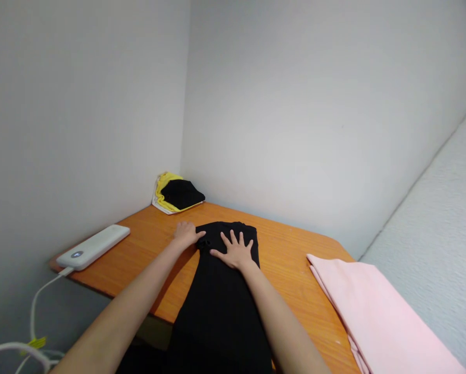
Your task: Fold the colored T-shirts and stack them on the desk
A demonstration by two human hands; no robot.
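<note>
A long black garment (221,296) lies on the orange wooden table (287,249), running from the middle of the table over its near edge. My right hand (236,250) rests flat on the garment's far end with fingers spread, open. My left hand (186,234) is at the garment's far left corner, fingers curled at the cloth's edge, seemingly pinching it.
A folded stack of yellow, white and black cloth (176,193) sits in the far corner by the walls. A white power bank (93,246) with a white cable (38,306) lies at the table's left edge. A pink folded cloth (373,311) lies on the right.
</note>
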